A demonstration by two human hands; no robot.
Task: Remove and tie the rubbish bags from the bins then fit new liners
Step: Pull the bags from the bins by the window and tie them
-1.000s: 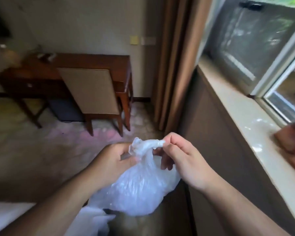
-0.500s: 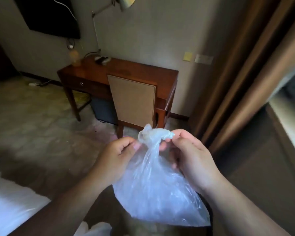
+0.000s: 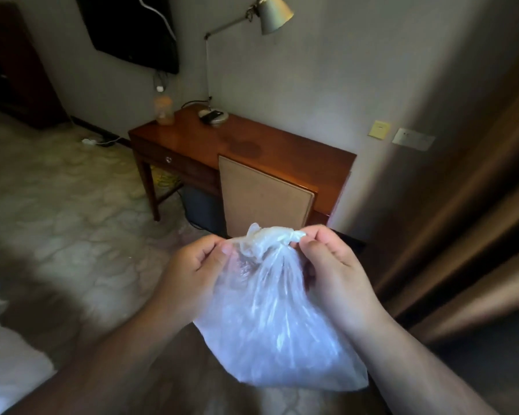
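A translucent white rubbish bag (image 3: 279,333) hangs in mid-air in front of me, its neck gathered into a twisted bunch at the top. My left hand (image 3: 192,271) pinches the left side of that bunch between thumb and curled fingers. My right hand (image 3: 333,268) pinches the right end of the twisted neck, fingers curled round it. The bag's body sags below and between my wrists. No bin is in view.
A wooden desk (image 3: 282,151) with a chair (image 3: 264,196) pushed under it stands ahead against the wall, a lamp (image 3: 270,16) above it. Brown curtains (image 3: 477,235) hang at the right. White bedding (image 3: 9,363) lies at the lower left on patterned carpet.
My view has swung left from the window sill toward the desk and wall. Both hands kept hold of the bag's neck, which is now pulled wider between them.
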